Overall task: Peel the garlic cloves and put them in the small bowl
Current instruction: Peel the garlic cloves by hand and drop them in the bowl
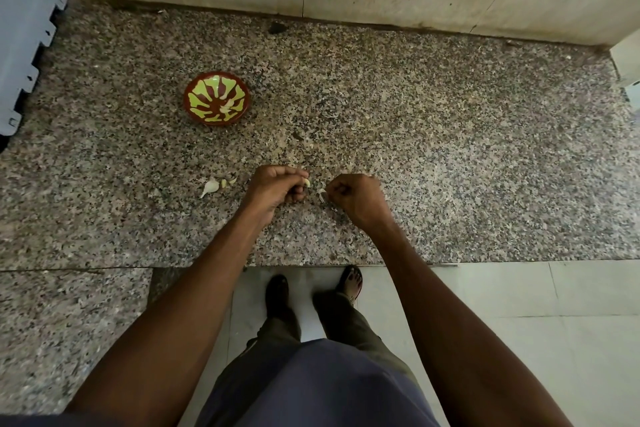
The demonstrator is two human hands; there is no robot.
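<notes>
We pinch a garlic clove (307,183) in the left hand (277,188); the right hand (353,199) pinches loose skin (322,193). The small bowl (217,98) sits well apart. Risk: a slack pinch could drop the clove.

Two bare arms reach up from the bottom of the frame and come close together near the middle. The left hand (277,188) has its fingers curled in, and it pinches a small pale garlic clove (307,183) at its fingertips. The right hand (356,199) is curled like a fist — it pinches a thin white bit of garlic skin (322,193). The two hands are near each other but not touching. Both wrists bend a little — knuckles face up.
</notes>
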